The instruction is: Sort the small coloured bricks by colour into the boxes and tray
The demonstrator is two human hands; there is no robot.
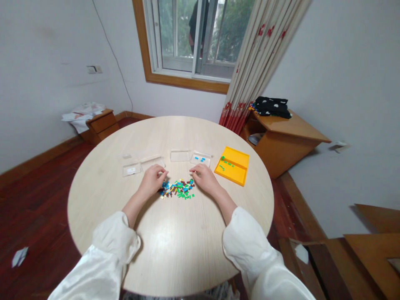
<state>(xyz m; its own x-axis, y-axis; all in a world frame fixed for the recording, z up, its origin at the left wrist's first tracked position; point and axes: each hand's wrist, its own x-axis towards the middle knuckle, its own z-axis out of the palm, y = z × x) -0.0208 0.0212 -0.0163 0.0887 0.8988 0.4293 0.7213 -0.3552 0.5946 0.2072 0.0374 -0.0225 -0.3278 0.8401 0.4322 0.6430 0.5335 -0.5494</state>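
A loose pile of small toy bricks [178, 188] in blue, green, brown and yellow lies on the table between my hands. At the pile's left edge, my left hand [152, 179] has its fingertips and thumb brought together; anything between them is too small to make out. My right hand [203, 178] reaches over the pile's right edge, fingers curled in a pinch, and what it may hold is hidden. Behind it, a clear plastic box [208, 161] contains a few blue bricks. Farther right, an open yellow case [237, 161] has several green bricks inside its left part.
More clear boxes stand behind the pile: a left one [125, 171] with pale pieces, another [152, 160] beside it and a middle one [180, 156]. The round table [175, 250] has a curved edge. A wooden cabinet [290, 129] stands beyond it at right.
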